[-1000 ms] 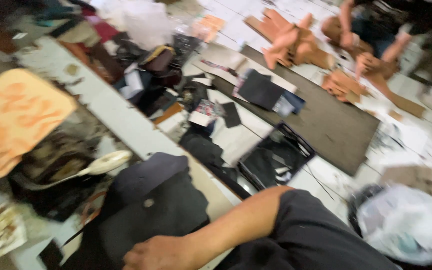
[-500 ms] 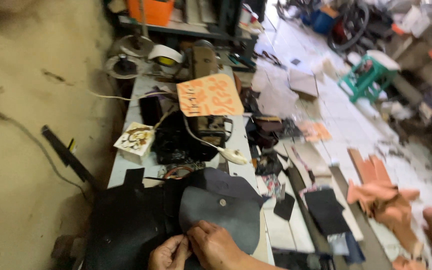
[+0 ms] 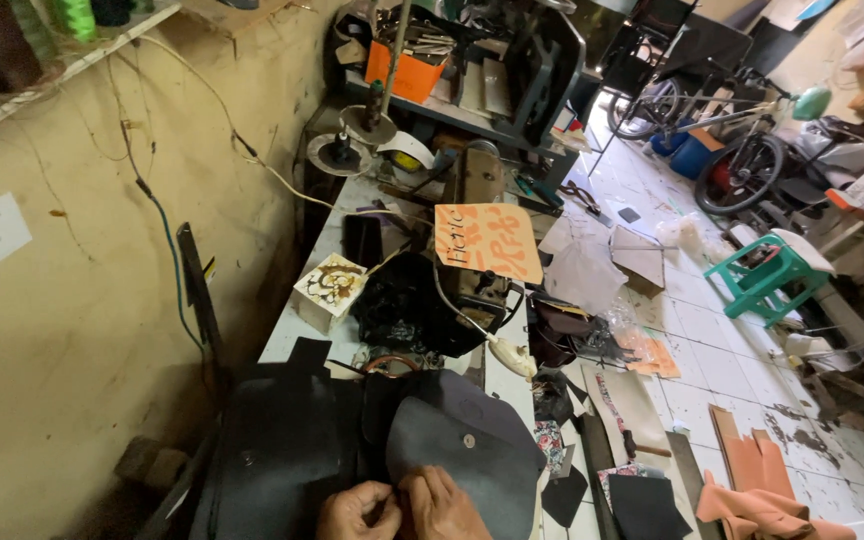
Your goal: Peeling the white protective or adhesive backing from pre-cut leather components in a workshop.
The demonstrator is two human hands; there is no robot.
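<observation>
We see both hands at the bottom edge of the view. The left hand [image 3: 357, 512] and the right hand [image 3: 444, 505] touch each other, and their fingers close narrowly on the near edge of a dark grey leather flap [image 3: 462, 460]. The flap is rounded and carries one small metal snap near its centre. We take this flap as the landmark.

The flap lies on the white bench [image 3: 297, 330]. Directly left of the flap lies a black leather panel [image 3: 277, 455], touching it. Right of the flap, past the bench edge, black offcuts [image 3: 642, 505] and tan leather pieces [image 3: 752, 500] lie on the tiled floor [image 3: 712, 370].

Just beyond the flap stands a black sewing machine [image 3: 422, 300], partly covered by an orange printed sheet [image 3: 487, 240]. A white cable ending in a cream plug [image 3: 512, 355] hangs from the machine toward the flap. Left of the machine sits a small patterned box [image 3: 330, 288].

Farther beyond the flap, an orange bin [image 3: 407, 72] rests on a dark rack. Far right of the flap we see a green plastic stool [image 3: 767, 275] and a bicycle [image 3: 742, 150].
</observation>
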